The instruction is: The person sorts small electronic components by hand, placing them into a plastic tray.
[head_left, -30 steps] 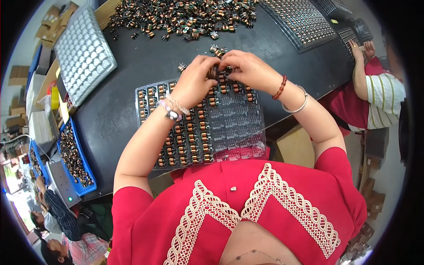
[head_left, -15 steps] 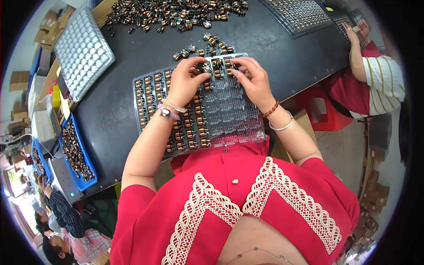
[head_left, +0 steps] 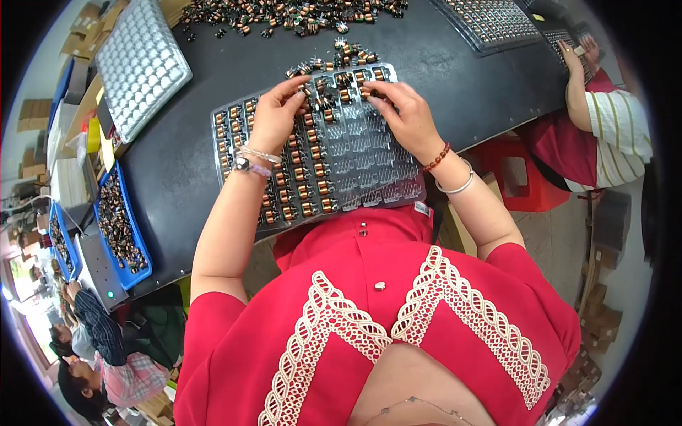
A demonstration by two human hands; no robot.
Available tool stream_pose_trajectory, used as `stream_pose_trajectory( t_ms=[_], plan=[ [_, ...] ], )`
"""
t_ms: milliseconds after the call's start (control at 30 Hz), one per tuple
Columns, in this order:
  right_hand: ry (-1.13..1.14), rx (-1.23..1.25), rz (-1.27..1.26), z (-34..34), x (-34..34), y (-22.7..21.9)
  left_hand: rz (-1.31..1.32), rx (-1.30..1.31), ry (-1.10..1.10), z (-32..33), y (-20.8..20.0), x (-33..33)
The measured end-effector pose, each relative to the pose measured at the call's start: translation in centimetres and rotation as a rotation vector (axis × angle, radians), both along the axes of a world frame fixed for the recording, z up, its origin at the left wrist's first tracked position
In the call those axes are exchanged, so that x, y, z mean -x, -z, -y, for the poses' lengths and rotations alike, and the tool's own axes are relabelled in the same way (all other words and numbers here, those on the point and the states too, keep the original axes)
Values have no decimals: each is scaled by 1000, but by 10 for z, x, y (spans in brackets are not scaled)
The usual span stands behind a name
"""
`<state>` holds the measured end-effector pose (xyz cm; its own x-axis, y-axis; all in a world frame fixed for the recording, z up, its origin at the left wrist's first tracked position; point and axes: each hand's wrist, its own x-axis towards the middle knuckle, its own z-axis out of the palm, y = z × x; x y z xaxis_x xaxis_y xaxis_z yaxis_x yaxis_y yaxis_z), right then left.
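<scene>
A clear compartment tray (head_left: 355, 167) is laid on the dark counter (head_left: 455, 64), its long axis running left to right, slightly tilted. Small copper-wound parts (head_left: 334, 85) are pinched at its far edge by the left hand (head_left: 273, 117) and right hand (head_left: 405, 113), fingers curled.

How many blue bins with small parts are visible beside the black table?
2. One blue bin stands at the left edge of the black table; a second blue bin lies further left, partly cut off. Others may be hidden.
</scene>
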<state>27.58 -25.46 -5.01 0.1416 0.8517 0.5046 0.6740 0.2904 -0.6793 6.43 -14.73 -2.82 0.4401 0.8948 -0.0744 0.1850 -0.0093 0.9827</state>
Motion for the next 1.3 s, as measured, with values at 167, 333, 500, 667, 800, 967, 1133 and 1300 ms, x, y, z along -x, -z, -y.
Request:
stream_pose_trajectory(
  t_ms=[167,333,500,667,800,967,1133,1300],
  plan=[
    [14,-45,113,-11,-9,11,-27,69,29,11,-9,6],
    [-17,43,-18,-13,-13,15,-80,36,127,27,-10,7],
    [-24,-89,290,-9,-20,10,-262,-344,64,44,-8,-5],
    [-26,-119,343,-7,-19,7,-475,-958,109,51,-6,-38],
    [-16,-160,329,-6,-16,7,-617,-1208,125,50,12,-43],
    [-31,-129,299,-4,-21,11,-703,-1295,239,55,11,-39],
    [-64,-122,360,-6,-24,8,-579,-1117,40,38,-2,-29],
    [-94,-100,354,-9,-27,9,-607,-1128,-8,14,5,-32]
  ],
)
